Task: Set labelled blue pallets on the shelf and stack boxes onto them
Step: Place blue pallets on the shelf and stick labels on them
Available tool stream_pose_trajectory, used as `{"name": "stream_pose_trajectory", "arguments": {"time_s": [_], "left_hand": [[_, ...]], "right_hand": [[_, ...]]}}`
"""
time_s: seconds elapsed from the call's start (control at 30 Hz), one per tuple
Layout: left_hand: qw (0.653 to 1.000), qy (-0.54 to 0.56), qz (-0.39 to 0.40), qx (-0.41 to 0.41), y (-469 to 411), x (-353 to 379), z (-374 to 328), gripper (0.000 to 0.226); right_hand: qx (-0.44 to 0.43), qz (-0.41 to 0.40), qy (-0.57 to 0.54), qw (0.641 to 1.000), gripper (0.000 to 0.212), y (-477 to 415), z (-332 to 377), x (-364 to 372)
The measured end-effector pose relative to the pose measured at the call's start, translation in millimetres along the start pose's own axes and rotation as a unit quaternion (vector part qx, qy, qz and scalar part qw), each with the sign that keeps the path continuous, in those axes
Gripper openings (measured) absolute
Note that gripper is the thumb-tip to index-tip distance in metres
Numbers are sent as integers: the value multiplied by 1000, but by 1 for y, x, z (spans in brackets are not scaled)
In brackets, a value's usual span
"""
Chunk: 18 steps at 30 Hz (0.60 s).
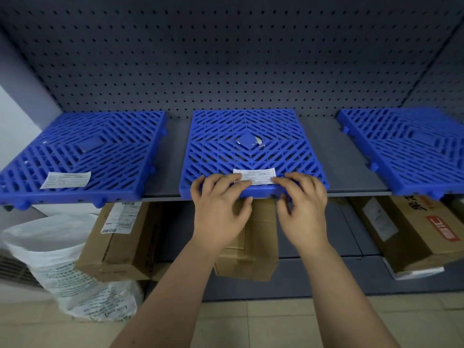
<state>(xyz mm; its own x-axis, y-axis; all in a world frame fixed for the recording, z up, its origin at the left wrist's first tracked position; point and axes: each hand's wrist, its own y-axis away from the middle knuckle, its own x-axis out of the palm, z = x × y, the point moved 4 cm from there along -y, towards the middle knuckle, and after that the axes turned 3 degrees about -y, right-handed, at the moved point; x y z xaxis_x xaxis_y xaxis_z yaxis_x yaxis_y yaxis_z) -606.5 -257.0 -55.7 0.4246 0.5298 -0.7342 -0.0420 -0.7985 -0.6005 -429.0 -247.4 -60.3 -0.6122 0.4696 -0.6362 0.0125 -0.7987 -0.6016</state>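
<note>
Head-worn view, close, down at shelf (339,156)

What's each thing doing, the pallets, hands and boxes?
Left pallet: flat on shelf, labelled, nothing on it.
Middle pallet: flat on shelf, labelled, front edge held.
Right pallet: on shelf, no label showing.
Left hand: grips Middle pallet's front edge.
Right hand: grips the same edge.
Boxes: closed, below the shelf.
</note>
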Motion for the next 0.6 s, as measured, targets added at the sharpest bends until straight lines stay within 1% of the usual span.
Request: {"name": "stream_pose_trajectory", "arguments": {"time_s": [0.13,0.3,0.43,0.6], "left_hand": [[999,14,25,15,-11,-4,-7,39],[997,4,52,53,-48,-2,-40,39],[992,-9,102,78,-85,9,-94,43],[980,-18,114,162,-117,30,-196,47]], "right_hand": [[12,1,17,1000,40,-9,6,-6],[0,23,97,995,40,-28,-3,-37],[-6,17,181,983,39,-45,-34,-91],[14,-5,237,971,43,-66,-84,-182]]}}
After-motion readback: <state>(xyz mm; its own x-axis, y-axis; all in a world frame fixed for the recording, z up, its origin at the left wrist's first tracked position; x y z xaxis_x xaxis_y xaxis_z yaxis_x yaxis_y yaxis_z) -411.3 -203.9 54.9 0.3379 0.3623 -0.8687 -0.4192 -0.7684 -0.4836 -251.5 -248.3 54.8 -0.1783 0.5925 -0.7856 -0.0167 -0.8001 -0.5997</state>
